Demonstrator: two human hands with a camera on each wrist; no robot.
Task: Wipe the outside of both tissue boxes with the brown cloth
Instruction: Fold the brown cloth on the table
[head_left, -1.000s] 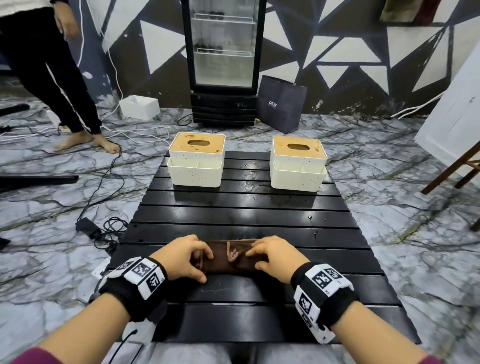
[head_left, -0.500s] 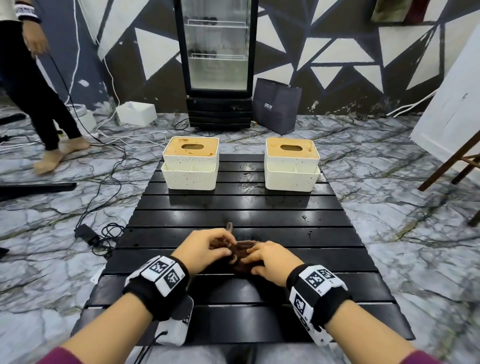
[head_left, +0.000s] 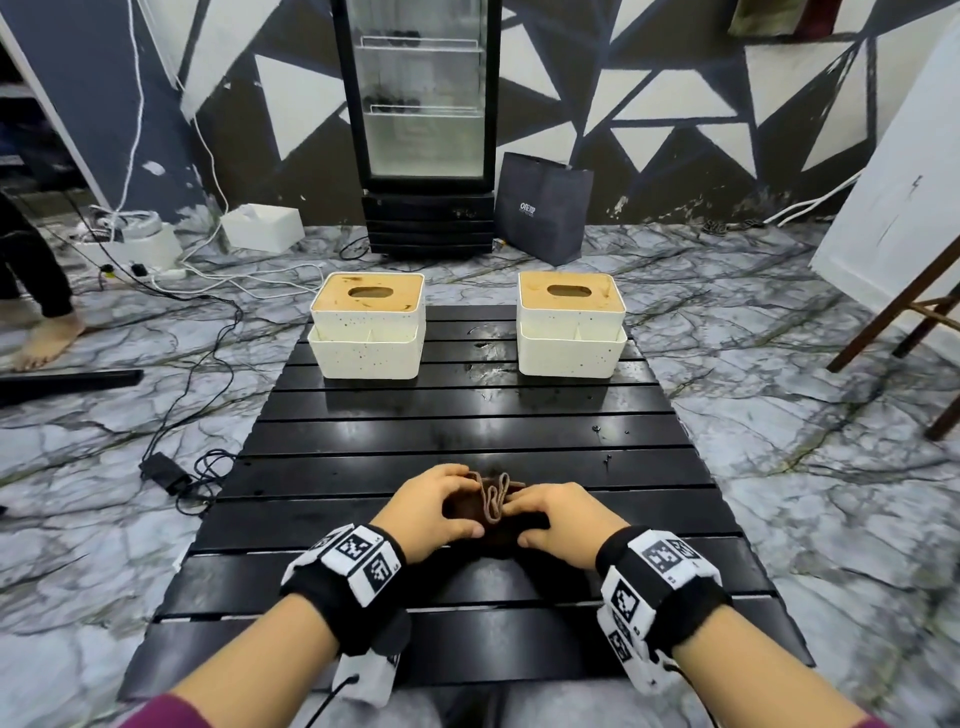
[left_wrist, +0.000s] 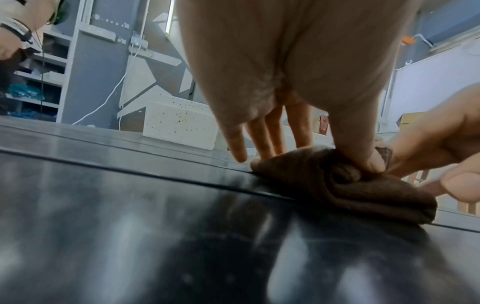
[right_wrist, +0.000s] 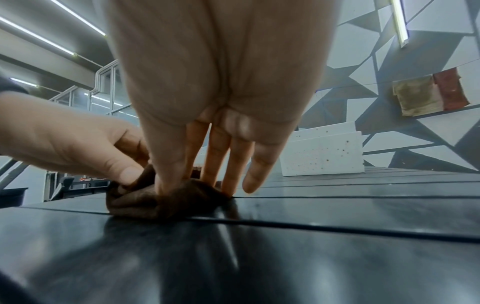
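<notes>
Still at pickup: left hand and right hand pinched the bunched brown cloth at the table's near edge; both tissue boxes stood far, unwiped. Next, probably lift and carry it there.

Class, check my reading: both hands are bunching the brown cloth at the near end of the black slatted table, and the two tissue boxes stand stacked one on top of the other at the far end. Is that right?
Not quite. The tissue boxes are not stacked: the left tissue box and the right tissue box stand side by side, apart, as the head view shows. The rest holds: the left hand and right hand bunch the brown cloth on the black slatted table.
</notes>
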